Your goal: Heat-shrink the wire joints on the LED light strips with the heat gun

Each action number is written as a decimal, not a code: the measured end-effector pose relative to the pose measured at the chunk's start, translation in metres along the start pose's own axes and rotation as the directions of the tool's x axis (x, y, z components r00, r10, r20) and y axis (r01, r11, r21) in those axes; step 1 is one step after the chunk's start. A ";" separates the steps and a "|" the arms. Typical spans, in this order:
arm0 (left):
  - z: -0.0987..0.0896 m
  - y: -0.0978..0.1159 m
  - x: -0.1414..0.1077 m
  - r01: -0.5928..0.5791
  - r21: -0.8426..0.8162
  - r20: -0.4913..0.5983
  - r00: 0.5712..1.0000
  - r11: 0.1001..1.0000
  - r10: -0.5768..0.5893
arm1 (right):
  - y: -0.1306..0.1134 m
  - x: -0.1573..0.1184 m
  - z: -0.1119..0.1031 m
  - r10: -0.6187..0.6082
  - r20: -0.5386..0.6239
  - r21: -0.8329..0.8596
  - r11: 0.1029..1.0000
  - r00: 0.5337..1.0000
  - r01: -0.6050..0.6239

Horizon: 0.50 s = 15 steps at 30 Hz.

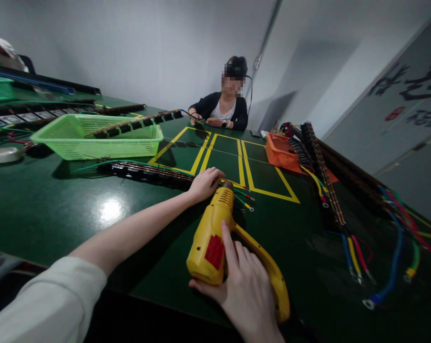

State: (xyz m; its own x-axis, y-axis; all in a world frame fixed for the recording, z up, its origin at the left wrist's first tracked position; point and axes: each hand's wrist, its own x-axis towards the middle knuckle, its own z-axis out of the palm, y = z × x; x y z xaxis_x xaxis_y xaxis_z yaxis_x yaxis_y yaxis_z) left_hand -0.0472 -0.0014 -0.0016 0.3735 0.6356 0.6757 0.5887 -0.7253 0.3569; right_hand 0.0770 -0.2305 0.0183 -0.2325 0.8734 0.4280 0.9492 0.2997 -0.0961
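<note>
- Nearest the camera, at 6 o'clock, the right hand (249,281) clasps a yellow heat gun (210,243), index finger laid straight along its body and thumb at its rounded rear.
- The gun is smooth moulded plastic with a red label, a looped handle towards 4 o'clock and a dark nozzle pointing to 12.
- Just beyond the nozzle, the left hand (206,183) rests with bent fingers over a wire bundle (151,171); I cannot tell how firmly they grip.
- This bundle, banded in glossy black, stretches from the left hand towards 9 o'clock; its coloured tails end in metal ring terminals (251,209) beside the nozzle.
- Underneath is a dark green tabletop (40,205), shiny enough to mirror a lamp, marked with yellow outlines (242,164) at 12 to 1 o'clock.
- At 10 o'clock, a light-green perforated plastic basket (111,150) holds one end of a dark banded strip (137,125), which slants over the rim.
- At 2 o'clock, an orange basket (283,159) contains black ribbed pieces; a long copper-streaked bundle (323,166) lies beside it.
- At 12 o'clock, a co-worker (242,112) in a dark top sits before a plain grey wall (129,47).
- At 2 o'clock, dark characters mark another grey wall (412,138).
</note>
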 end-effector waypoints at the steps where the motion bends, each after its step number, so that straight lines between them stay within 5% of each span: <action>1: 0.000 0.000 0.000 -0.008 -0.009 -0.001 1.000 1.000 0.008 | 0.000 0.000 0.000 -0.001 0.000 0.005 1.000 1.000 0.001; 15: -0.003 0.004 -0.002 -0.045 0.047 -0.001 0.999 0.998 0.046 | 0.028 -0.015 -0.010 0.036 -0.028 -0.085 0.996 0.999 -0.039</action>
State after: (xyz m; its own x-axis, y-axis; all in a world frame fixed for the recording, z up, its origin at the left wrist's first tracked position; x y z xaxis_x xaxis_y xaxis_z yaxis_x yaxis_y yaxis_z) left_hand -0.0476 -0.0065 -0.0001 0.3996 0.6017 0.6916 0.6039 -0.7404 0.2953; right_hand 0.1087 -0.2392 0.0179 -0.1916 0.8725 0.4495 0.9721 0.2318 -0.0356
